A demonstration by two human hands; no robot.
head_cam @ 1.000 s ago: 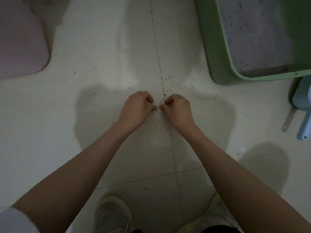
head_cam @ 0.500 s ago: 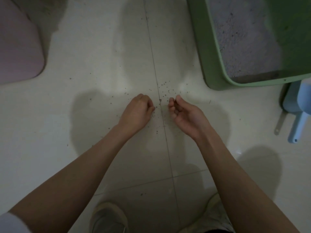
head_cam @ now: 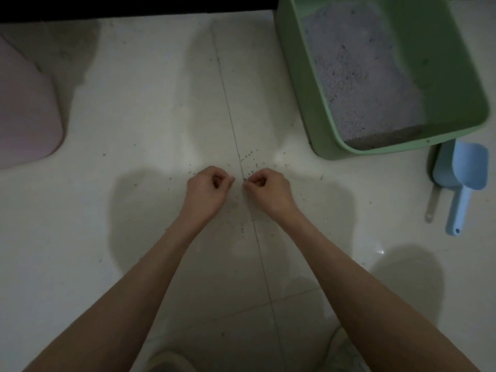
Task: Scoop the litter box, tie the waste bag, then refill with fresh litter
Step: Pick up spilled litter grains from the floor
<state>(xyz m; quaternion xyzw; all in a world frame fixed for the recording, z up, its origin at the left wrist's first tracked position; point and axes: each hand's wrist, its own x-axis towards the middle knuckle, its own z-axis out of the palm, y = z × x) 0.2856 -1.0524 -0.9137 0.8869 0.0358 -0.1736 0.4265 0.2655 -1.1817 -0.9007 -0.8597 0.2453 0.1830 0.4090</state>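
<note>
Small dark litter grains (head_cam: 249,159) lie scattered on the pale tiled floor (head_cam: 150,108) along a tile seam. My left hand (head_cam: 208,193) and my right hand (head_cam: 269,193) sit side by side over them, a few centimetres apart, fingers curled, thumb and fingertips pinched together at grains near the seam. The grains in the fingers are too small to make out. The green litter box (head_cam: 300,84) stands at the upper right, with pale grey-lilac litter (head_cam: 357,76) heaped inside. A light blue scoop (head_cam: 467,173) lies on the floor to the box's lower right.
A second blue scoop-like tool (head_cam: 442,170) with a grey handle lies under the blue scoop. A pink rounded object (head_cam: 24,114) sits at the left edge. A dark strip runs along the top. My shoes show at the bottom edge.
My right hand, palm up and loosely cupped half a second ago, has turned palm down and curled at the floor. The view has tilted up, showing more of the litter box.
</note>
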